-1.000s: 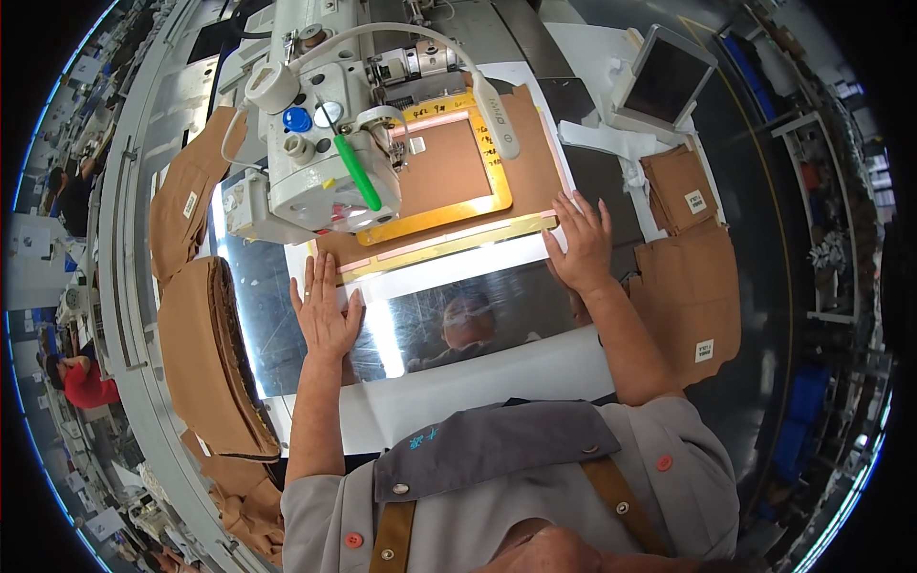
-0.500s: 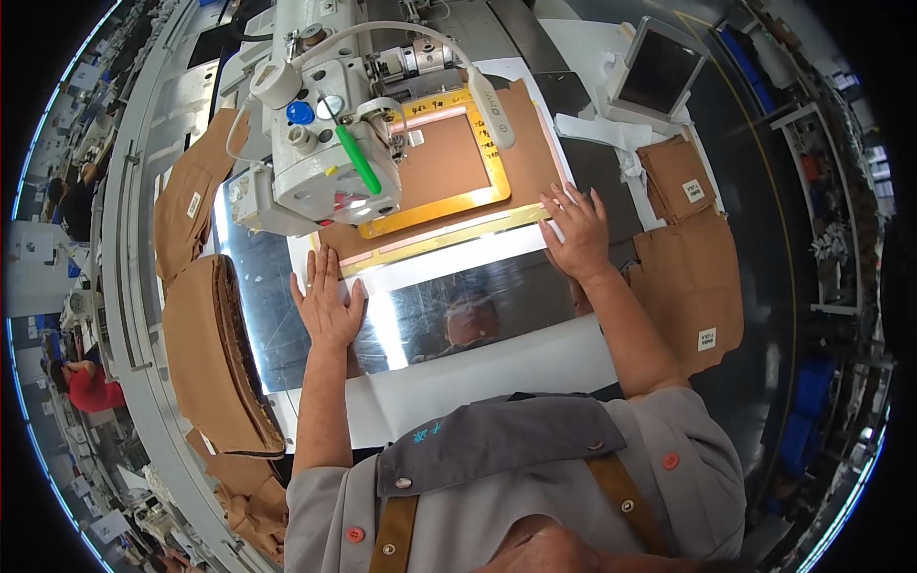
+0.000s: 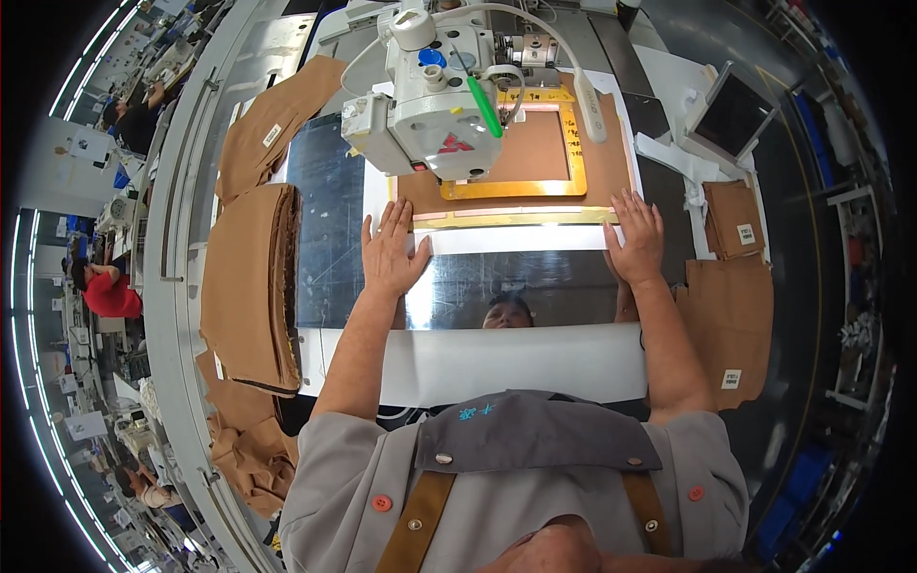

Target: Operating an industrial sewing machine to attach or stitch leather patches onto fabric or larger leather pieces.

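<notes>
My left hand [image 3: 394, 256] lies flat on the near left corner of a white template sheet [image 3: 516, 239], fingers stretched toward the machine. Opposite it, my right hand [image 3: 635, 241] rests with spread fingers on the near right corner. Between them a yellow strip [image 3: 511, 220] runs along the edge of a brown fabric panel [image 3: 435, 194] on the sheet. A yellow frame [image 3: 576, 172] with handwritten marks sits on top of the panel. The white sewing machine head [image 3: 430, 105], with a green lever [image 3: 484, 107], hangs over the frame's left side and hides part of it.
A shiny metal plate [image 3: 334, 229] lies beneath the sheet. At left are a thick stack of brown fabric [image 3: 244, 286] and a loose brown piece [image 3: 277, 124]. Further labelled brown pieces [image 3: 726, 325] lie right, below a dark screen [image 3: 734, 119]. A white cable [image 3: 568, 48] arches overhead.
The whole scene has shifted right and turned slightly in the picture, so the yellow strip looks more level. Both hands stay flat at the sheet's near corners.
</notes>
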The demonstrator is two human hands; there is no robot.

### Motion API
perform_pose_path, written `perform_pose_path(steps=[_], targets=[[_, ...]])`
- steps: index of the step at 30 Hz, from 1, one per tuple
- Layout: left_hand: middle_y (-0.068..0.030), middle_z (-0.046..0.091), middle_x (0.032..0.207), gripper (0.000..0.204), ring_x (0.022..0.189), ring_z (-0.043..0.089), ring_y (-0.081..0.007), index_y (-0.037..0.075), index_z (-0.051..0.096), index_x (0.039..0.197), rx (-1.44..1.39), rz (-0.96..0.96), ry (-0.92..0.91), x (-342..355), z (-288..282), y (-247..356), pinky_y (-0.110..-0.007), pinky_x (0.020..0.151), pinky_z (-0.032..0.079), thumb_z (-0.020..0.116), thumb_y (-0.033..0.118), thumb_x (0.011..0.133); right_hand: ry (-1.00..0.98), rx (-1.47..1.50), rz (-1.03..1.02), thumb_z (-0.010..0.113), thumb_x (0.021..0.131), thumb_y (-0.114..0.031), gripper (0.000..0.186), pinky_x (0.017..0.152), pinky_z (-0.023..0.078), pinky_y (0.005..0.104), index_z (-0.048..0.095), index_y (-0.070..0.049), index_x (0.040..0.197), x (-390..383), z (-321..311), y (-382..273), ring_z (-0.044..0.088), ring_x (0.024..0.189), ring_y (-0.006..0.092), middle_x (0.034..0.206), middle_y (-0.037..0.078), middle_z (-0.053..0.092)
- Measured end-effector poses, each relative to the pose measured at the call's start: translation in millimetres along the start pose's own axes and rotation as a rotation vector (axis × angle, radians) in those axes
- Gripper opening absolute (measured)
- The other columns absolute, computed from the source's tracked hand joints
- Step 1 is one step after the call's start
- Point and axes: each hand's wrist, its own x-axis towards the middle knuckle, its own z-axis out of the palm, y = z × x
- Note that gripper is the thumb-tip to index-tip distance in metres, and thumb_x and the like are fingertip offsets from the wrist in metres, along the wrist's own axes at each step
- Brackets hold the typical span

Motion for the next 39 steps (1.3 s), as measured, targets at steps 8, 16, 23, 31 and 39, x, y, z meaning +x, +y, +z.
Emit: perform_pose_path(steps=[8, 16, 23, 31, 39], targets=[[-0.0085, 0.043, 0.161, 0.066, 0.151, 0.036, -0.0237, 0.012, 0.040, 0.157, 0.018, -0.011, -0.102, 2.2, -2.9, 9.3, -0.050, 0.125, 0.021, 0.052, 0.032, 0.095, 0.003, 0.092, 0.027, 0.061, 0.096, -0.034, 0.059, 0.125, 0.022, 0.0517, 0.050, -0.012, 0.150, -0.1, -3.6, 0.1, 0.032, 0.153, 0.0279, 0.161, 0.011, 0.042], [-0.0077, 0.039, 0.164, 0.061, 0.152, 0.033, -0.0238, 0.013, 0.037, 0.159, 0.135, -0.048, -0.168, -3.7, -2.5, 8.0, -0.051, 0.125, 0.019, 0.043, 0.026, 0.099, 0.021, 0.191, 0.002, 0.058, 0.098, -0.038, 0.062, 0.126, 0.016, 0.0551, 0.046, -0.007, 0.151, 1.3, -5.6, -1.4, 0.027, 0.154, 0.0301, 0.161, 0.014, 0.041], [-0.0097, 0.040, 0.162, 0.061, 0.152, 0.035, -0.0251, 0.010, 0.038, 0.157, 0.080, -0.043, -0.139, -6.2, -2.3, 9.5, -0.052, 0.124, 0.021, 0.042, 0.023, 0.097, -0.128, 0.208, 0.055, 0.049, 0.103, -0.044, 0.064, 0.127, 0.012, 0.0541, 0.043, -0.004, 0.154, -3.6, -10.7, -1.6, 0.021, 0.156, 0.0290, 0.164, 0.015, 0.035], [-0.0147, 0.050, 0.153, 0.058, 0.141, 0.048, -0.0302, 0.005, 0.049, 0.148, 0.049, -0.002, -0.041, -2.8, 3.9, 7.6, -0.052, 0.119, 0.032, 0.049, 0.016, 0.091, -0.155, 0.222, 0.095, 0.046, 0.105, -0.045, 0.066, 0.128, 0.010, 0.0533, 0.038, -0.004, 0.156, 0.4, -14.9, 3.7, 0.017, 0.158, 0.0282, 0.166, 0.014, 0.030], [-0.0167, 0.051, 0.152, 0.057, 0.142, 0.047, -0.0311, 0.003, 0.052, 0.146, 0.030, -0.039, -0.041, -7.6, 2.3, 10.0, -0.051, 0.117, 0.035, 0.051, 0.018, 0.091, -0.166, 0.220, 0.083, 0.046, 0.105, -0.046, 0.067, 0.128, 0.011, 0.0527, 0.037, -0.002, 0.156, -1.2, -11.0, -0.5, 0.018, 0.157, 0.0286, 0.165, 0.015, 0.031]])
